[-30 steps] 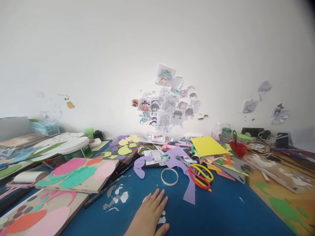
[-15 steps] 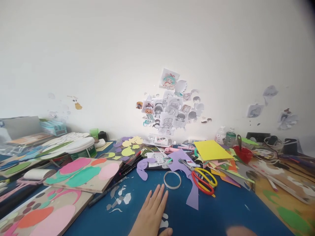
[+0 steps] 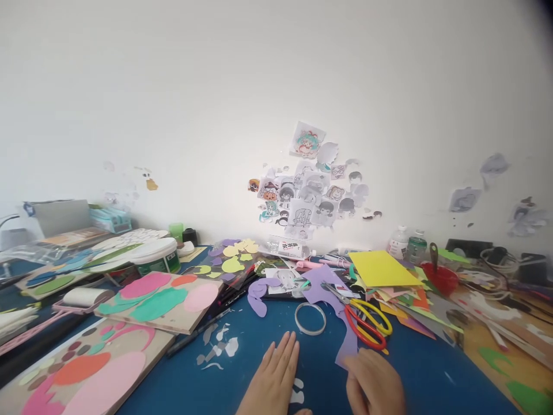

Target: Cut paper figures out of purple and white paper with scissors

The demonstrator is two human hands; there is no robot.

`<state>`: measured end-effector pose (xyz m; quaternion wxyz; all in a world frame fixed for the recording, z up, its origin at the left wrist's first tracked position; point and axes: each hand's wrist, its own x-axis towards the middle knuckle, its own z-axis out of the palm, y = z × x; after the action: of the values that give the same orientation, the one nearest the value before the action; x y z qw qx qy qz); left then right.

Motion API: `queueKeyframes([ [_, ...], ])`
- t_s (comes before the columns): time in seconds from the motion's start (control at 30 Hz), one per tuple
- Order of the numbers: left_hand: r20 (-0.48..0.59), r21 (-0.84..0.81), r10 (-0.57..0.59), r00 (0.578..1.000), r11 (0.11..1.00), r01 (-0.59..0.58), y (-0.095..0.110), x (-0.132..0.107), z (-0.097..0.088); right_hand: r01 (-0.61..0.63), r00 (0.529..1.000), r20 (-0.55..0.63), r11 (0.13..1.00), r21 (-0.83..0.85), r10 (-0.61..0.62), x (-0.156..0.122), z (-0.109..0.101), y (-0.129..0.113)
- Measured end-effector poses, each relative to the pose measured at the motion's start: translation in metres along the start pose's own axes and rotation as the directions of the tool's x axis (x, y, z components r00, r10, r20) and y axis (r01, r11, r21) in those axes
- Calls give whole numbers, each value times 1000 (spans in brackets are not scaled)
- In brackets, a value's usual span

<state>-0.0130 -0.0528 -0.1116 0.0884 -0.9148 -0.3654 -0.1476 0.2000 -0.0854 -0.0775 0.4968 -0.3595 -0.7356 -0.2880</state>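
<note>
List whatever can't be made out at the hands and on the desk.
In the head view:
Left hand: wrist and most of the thumb cut off by the bottom edge.
White paper cutouts: partly hidden by the left hand.
Right hand: blurred; whether it touches the purple paper is unclear.
Pink-labelled bottle: its print is too small to read.

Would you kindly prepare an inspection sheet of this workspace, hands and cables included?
Surface: blue tabletop, with grey and white paper scraps lying loose.
Job's things: white cut-outs beside the left hand; purple paper with scissors lying partly across it.
Clutter: boards bearing coloured shapes at left; yellow sheet atop a paper pile; red bowl.
Hands: left flat, palm down; right hand curled near the purple paper's lower end, contact and grip unclear.
Cables: pale, coiled, far right.
Surroundings: white wall with drawings clustered on it.
</note>
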Motion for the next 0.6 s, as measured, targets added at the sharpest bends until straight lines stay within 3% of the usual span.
queueKeyframes([
  [0.1,-46,41,-23,999,999,25,2,0,-2,-59,998,29,998,-19,59,6,4,33],
  [0.17,-58,60,-34,998,997,37,2,-1,-5,-266,959,70,958,-102,274,18,3,63],
  [0.2,-58,67,-28,998,997,32,1,-1,-8,-396,911,67,908,-138,407,26,1,80],
  [0.27,-49,67,9,999,998,-6,-2,2,-13,-662,730,59,726,-187,681,43,-5,115],
  [0.37,-56,73,32,998,997,-28,-7,20,-23,-863,470,-10,458,-215,882,62,-16,162],
  [0.47,-82,72,14,997,997,-8,-2,60,-40,-908,332,-102,289,-302,938,68,-25,197],
  [0.6,21,31,83,996,996,-84,20,139,-61,-904,174,-81,127,-407,981,63,-31,227],
])
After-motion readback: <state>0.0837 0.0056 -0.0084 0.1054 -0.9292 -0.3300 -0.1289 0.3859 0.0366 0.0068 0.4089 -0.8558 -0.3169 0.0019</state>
